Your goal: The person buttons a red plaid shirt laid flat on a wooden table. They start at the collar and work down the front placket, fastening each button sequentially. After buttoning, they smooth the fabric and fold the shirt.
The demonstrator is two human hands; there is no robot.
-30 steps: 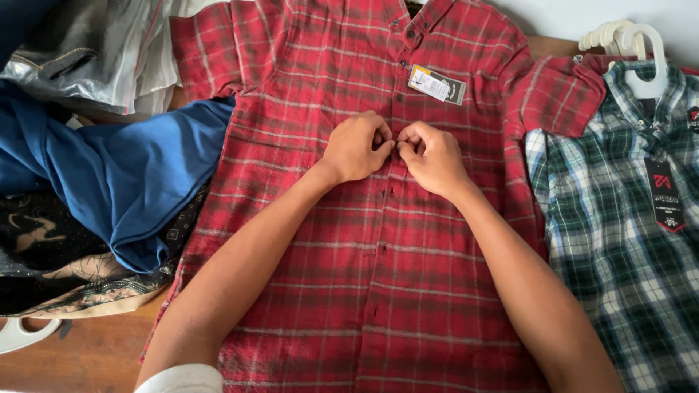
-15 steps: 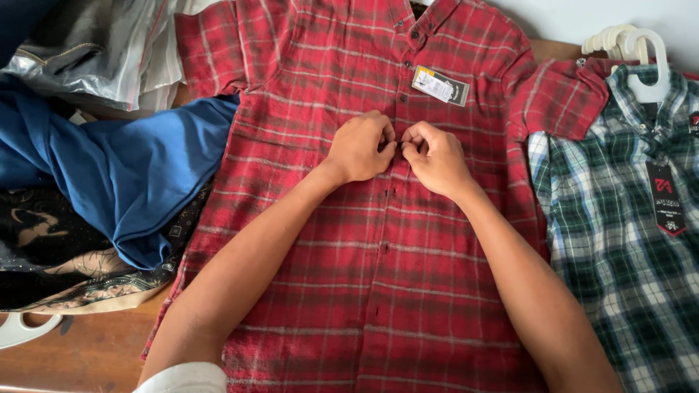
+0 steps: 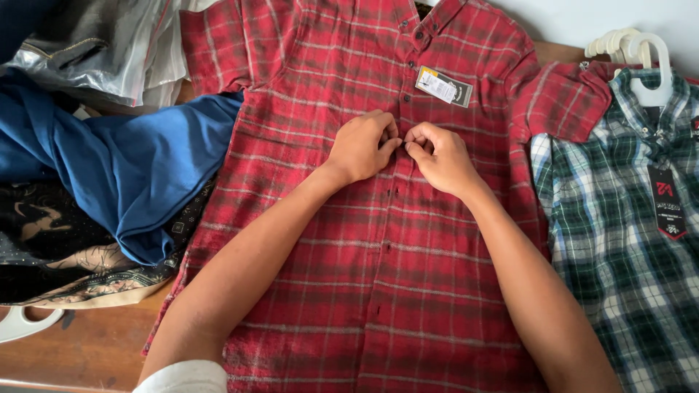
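A red plaid shirt (image 3: 349,240) lies flat, front up, on a wooden table (image 3: 80,353). A paper tag (image 3: 443,86) hangs near its collar. My left hand (image 3: 362,145) and my right hand (image 3: 440,156) meet at the button placket at chest height. Both pinch the fabric edges with fingertips closed, knuckles nearly touching. The button between the fingertips is hidden. Below my hands the placket looks closed.
A green and white plaid shirt (image 3: 626,247) on a white hanger (image 3: 648,69) lies to the right. A blue garment (image 3: 124,167) and a dark patterned cloth (image 3: 58,247) lie to the left, with clear plastic bags (image 3: 95,51) behind. Another white hanger (image 3: 25,324) shows at the lower left.
Both hands stay pinched at the same spot on the placket. The view has shifted slightly; the fingers have barely moved.
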